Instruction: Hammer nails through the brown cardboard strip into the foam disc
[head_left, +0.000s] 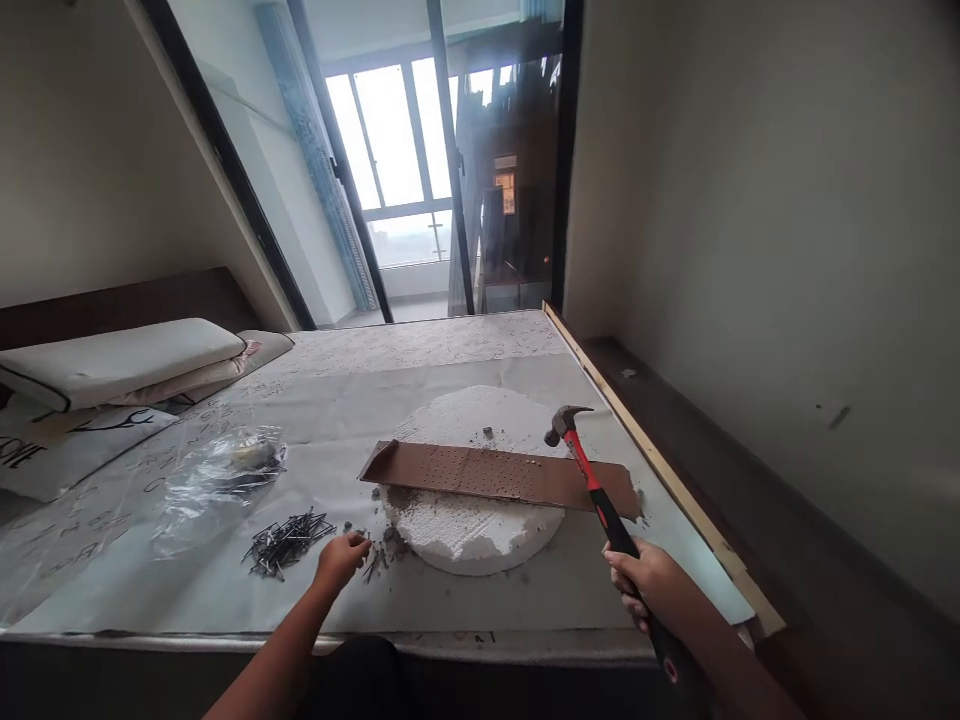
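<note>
My right hand [646, 582] is closed around the black grip of a red-and-black claw hammer [592, 478], whose head is raised above the right end of a brown strip [495, 473] full of small holes. The strip lies across a round white foam disc [472, 530]. My left hand [342, 558] hovers low over the covered surface with its fingers pinched together beside a few loose nails [375, 560]. Whether it holds one I cannot make out. A bigger pile of dark nails [286, 540] lies just to its left.
A crumpled clear plastic bag [217, 480] lies left of the nail pile. Folded pads [120, 362] are stacked at the far left. A wooden batten [652, 455] edges the surface on the right, with a grey wall beyond. Glass sliding doors stand behind.
</note>
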